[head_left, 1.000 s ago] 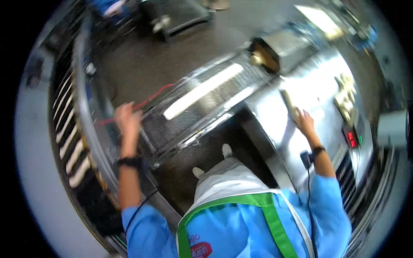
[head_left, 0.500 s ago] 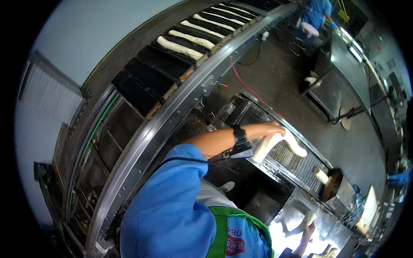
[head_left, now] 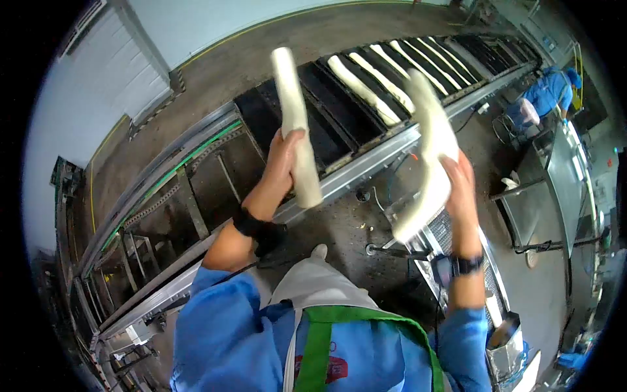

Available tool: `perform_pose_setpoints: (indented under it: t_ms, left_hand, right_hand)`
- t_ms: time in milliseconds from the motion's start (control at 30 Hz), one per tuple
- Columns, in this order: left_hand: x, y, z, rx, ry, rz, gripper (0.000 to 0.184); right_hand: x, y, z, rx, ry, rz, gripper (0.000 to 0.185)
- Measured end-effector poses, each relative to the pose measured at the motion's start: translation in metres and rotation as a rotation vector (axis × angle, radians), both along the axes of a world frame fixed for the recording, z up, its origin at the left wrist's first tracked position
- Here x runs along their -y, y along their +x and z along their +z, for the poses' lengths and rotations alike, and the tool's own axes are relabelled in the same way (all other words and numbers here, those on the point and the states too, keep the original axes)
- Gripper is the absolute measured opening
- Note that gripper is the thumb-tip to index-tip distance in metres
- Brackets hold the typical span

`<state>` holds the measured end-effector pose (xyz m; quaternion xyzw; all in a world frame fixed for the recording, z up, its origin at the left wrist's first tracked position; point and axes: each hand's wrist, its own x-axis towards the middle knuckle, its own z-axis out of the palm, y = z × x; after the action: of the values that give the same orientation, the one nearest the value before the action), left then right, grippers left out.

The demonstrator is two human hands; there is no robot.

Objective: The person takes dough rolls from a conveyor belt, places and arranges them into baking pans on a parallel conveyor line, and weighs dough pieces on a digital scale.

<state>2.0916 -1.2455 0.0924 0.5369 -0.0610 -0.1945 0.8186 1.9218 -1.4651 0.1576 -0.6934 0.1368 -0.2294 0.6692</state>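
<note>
There are two hands here, and each one has one long roll of dough, so two rolls are up in the air. At least five more dough strips (head_left: 362, 89) lie side by side on the black trays (head_left: 336, 127). One other person (head_left: 545, 95) in blue is far off on the right. The left roll (head_left: 295, 108) is pale cream, smooth, plump and almost straight, with blunt ends. The right roll (head_left: 431, 153) is just as pale but bends in the middle, and it looks blurry. The left hand (head_left: 283, 160) is closed around its roll below the middle, so the top part sticks up in front of the trays. The right hand (head_left: 459, 179) holds its roll from the side near the middle; its fingertips are too blurry to see well. That roll is in front of the trays' metal rail (head_left: 353, 166) and the mesh belt (head_left: 441, 225). Each wrist has one black strap (head_left: 251, 225).
</note>
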Motion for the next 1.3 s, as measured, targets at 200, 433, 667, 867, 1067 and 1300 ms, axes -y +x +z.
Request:
perform_pose_setpoints:
  t_ms: [200, 433, 667, 867, 1067, 1300]
  left_hand:
    - [-0.053, 0.079, -0.119, -0.255, 0.364, 0.066, 0.053]
    - [-0.076, 0.066, -0.118, -0.179, 0.795, 0.067, 0.068]
    - [-0.122, 0.037, -0.121, 0.017, 0.947, -0.070, 0.065]
    - [-0.180, 0.070, -0.189, 0.128, 1.123, 0.016, 0.068]
    - [-0.145, 0.029, -0.102, 0.552, 1.525, 0.358, 0.049]
    - [-0.143, 0.029, -0.117, 0.465, 1.342, 0.157, 0.040]
  right_hand:
    - [-0.046, 0.191, -0.085, -0.440, -0.061, 0.395, 0.048]
    - [0.009, 0.069, -0.140, -0.335, -1.037, 0.252, 0.039]
    - [0.188, -0.214, -0.222, -1.390, -1.056, -0.364, 0.059]
    - [0.180, -0.277, -0.229, -1.657, -0.916, -0.529, 0.065]
    - [0.201, -0.242, -0.152, -1.016, -0.895, -0.404, 0.057]
    - [0.099, -0.186, 0.048, -0.007, -0.518, -0.523, 0.034]
